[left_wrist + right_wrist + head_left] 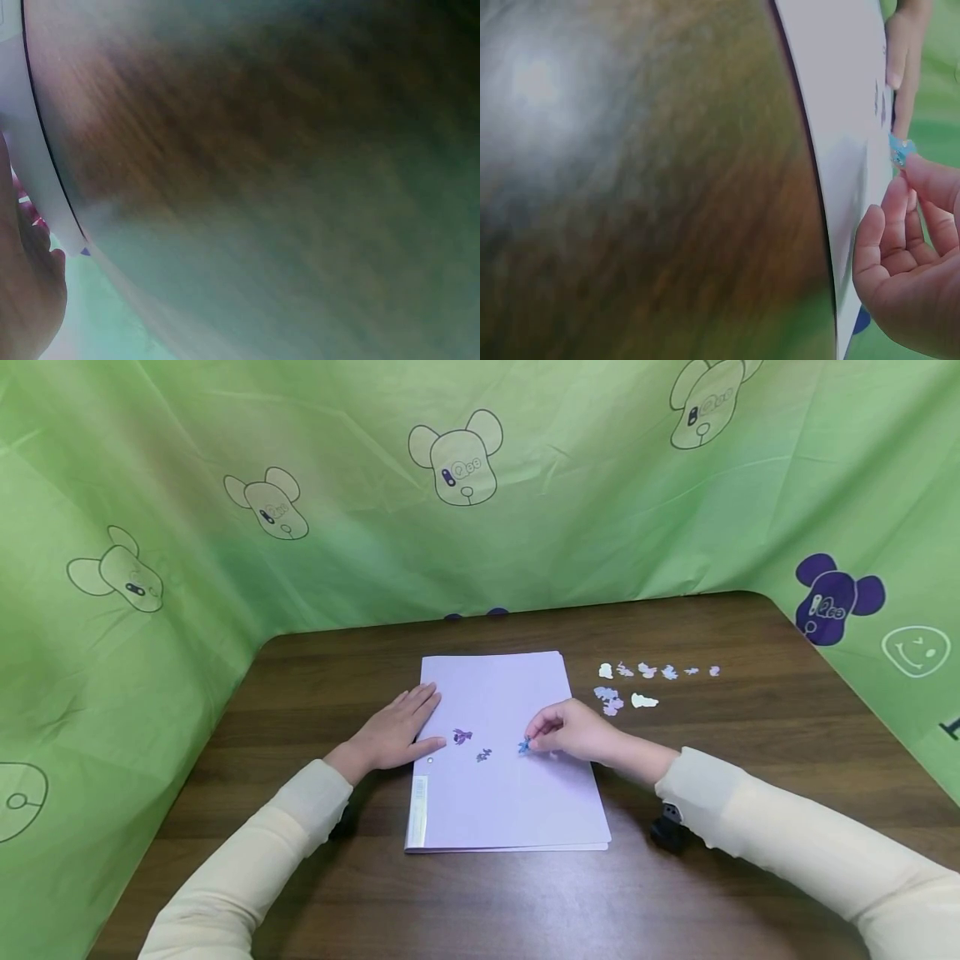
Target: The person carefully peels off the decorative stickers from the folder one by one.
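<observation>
A white paper pad or folder lies on the table, with a purple sticker and a smaller greyish sticker on its left half. My left hand rests flat on the left edge of the sheet, fingers straight. Over the right half, my right hand pinches a small blue sticker between thumb and forefinger. In the right wrist view the blue sticker shows at the fingertips, its lower edge close to the paper; whether it touches cannot be told. The left wrist view shows only part of the left hand.
Right of the paper, several cut-out stickers lie in a row on the brown wooden table. Below them are a blue-and-pink cluster and a white piece. A green patterned cloth hangs behind and at the sides.
</observation>
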